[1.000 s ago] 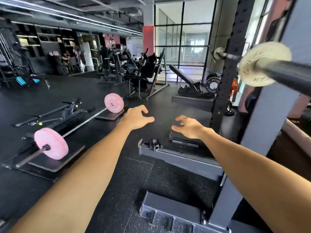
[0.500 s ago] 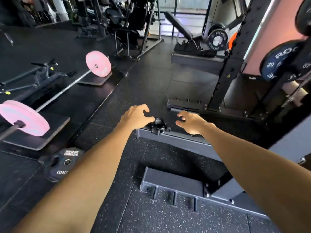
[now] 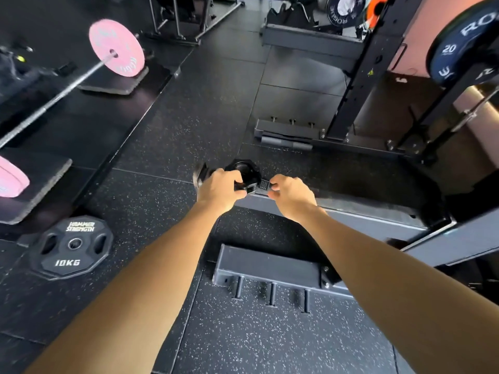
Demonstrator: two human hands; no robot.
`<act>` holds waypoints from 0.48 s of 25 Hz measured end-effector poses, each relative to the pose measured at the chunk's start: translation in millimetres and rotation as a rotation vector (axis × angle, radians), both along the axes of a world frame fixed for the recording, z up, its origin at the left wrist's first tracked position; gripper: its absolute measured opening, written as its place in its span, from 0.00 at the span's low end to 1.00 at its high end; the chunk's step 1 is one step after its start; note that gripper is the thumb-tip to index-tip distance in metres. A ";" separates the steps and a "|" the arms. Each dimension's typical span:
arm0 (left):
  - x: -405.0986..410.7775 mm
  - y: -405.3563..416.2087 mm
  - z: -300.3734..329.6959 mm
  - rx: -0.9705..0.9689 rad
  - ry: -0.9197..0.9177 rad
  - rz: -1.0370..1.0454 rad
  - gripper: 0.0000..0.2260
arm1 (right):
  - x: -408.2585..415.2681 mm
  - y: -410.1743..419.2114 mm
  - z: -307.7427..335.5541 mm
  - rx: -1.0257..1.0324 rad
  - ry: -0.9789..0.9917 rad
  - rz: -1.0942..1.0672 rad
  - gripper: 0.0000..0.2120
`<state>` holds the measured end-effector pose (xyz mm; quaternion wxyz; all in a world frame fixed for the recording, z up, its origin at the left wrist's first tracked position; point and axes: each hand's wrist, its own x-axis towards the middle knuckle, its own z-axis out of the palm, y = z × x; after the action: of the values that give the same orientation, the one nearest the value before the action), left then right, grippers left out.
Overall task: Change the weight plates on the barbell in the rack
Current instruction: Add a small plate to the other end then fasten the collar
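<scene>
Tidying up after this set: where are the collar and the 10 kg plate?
collar [image 3: 244,171]: head view, on its ring.
10 kg plate [image 3: 70,245]: head view, face beside the centre hole.

- We look down on a black rubber floor [image 3: 189,109] flecked with pale specks, laid in large tiles.
- At our left, dark mats [image 3: 113,85] lie on it.
- Grey steel base beams [image 3: 270,265] cross the floor near us, one with short pegs.
- A black perforated upright [image 3: 359,76] rises at the right.
- Behind it, we see a pinkish wall [image 3: 415,25].
- Far machines [image 3: 189,12] stand at the top.
</scene>
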<state>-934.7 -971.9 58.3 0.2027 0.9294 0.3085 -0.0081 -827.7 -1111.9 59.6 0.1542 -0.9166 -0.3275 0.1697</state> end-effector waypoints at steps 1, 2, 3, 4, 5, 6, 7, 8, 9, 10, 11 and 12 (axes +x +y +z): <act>0.4 -1.2 -2.1 -0.004 -0.029 0.010 0.15 | -0.3 1.1 -1.7 0.013 -0.016 -0.010 0.15; 0.2 -2.7 -3.6 -0.016 -0.059 0.006 0.14 | -1.0 2.0 -2.3 0.025 -0.027 -0.017 0.16; -1.1 -4.8 -4.4 -0.031 -0.086 -0.011 0.13 | -1.4 2.6 -2.4 0.039 -0.029 -0.025 0.16; -3.1 -7.5 -4.6 -0.037 -0.108 -0.032 0.13 | -2.1 2.7 -1.5 0.057 -0.028 -0.035 0.15; -6.1 -10.2 -4.9 -0.032 -0.123 -0.053 0.13 | -3.2 2.4 0.2 0.076 -0.028 -0.048 0.13; -9.5 -13.1 -4.7 -0.022 -0.140 -0.065 0.13 | -5.1 1.2 2.6 0.094 -0.031 -0.061 0.12; -12.8 -16.5 -3.4 -0.019 -0.166 -0.068 0.13 | -7.2 -0.7 5.8 0.111 -0.035 -0.074 0.11; -16.3 -20.7 -0.4 -0.023 -0.201 -0.062 0.13 | -10.3 -4.5 10.5 0.129 -0.039 -0.085 0.10; -19.9 -25.5 4.8 -0.030 -0.247 -0.048 0.13 | -13.4 -9.2 15.9 0.149 -0.034 -0.093 0.08; -23.0 -30.1 11.9 -0.030 -0.294 -0.030 0.13 | -16.5 -14.3 22.8 0.174 -0.017 -0.099 0.08; -25.7 -35.0 20.9 -0.013 -0.333 -0.014 0.12 | -19.2 -20.1 31.1 0.210 0.008 -0.104 0.07; -28.7 -40.2 31.2 0.011 -0.362 -0.004 0.12 | -21.8 -26.5 40.6 0.256 0.036 -0.111 0.07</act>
<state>-963.4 -1012.1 89.5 0.2500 0.9173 0.2652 0.1605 -849.5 -1138.3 100.3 0.2851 -0.9029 -0.2922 0.1343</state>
